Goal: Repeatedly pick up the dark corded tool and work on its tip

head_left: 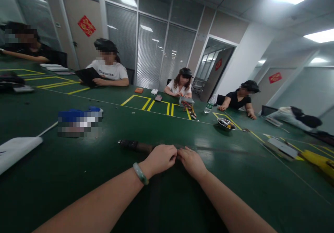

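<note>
A dark rod-like thing (139,146) lies crosswise on the green table, with a black grip, a shiny tip at its left end and a brownish body. My left hand (163,158), with a green and white bangle at the wrist, is closed over its right part, palm down. Close against it, my right hand (191,161) bends its fingers inward, and the fingertips of both hands almost meet. What lies under my fingers is hidden, so how far the rod reaches to the right does not show.
The green table (109,181) bears yellow tape outlines. On the left are a white device (19,151) and a blurred blue item (79,120). Farther off stand a metal bowl (226,124), a water bottle (209,105) and a grey box with wires (186,102). Several people sit opposite.
</note>
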A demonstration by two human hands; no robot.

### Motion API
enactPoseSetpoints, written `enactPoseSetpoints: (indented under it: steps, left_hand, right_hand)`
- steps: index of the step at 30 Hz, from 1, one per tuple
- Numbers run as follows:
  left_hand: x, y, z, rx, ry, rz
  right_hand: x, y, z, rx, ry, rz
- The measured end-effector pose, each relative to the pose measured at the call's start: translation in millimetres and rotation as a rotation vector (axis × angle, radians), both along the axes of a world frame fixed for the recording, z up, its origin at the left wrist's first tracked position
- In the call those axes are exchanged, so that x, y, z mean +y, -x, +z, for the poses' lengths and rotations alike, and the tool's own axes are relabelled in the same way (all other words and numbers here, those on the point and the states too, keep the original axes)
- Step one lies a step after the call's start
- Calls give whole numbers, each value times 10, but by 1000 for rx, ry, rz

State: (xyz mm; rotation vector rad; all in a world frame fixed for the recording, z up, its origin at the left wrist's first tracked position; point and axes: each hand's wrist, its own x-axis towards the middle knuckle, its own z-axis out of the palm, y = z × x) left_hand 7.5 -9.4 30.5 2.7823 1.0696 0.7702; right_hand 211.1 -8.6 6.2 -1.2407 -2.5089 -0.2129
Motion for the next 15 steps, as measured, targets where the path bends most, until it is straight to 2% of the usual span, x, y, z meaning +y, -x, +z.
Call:
enactPoseSetpoints:
  steps: [7, 10, 13, 15]
  left_hand:
    - [-31, 17, 58, -56, -98, -47]
    - [-65, 54, 106, -86, -104, -125]
    - [-91, 97, 125, -79, -87, -236]
    - [-100, 120, 125, -74, -66, -288]
  right_hand:
    - [12, 28, 2, -86, -21, 22]
    - [36, 22, 26, -87, -32, 3]
    - [98, -152, 66, -69, -9, -41]
    - [124, -439, 89, -76, 2, -127]
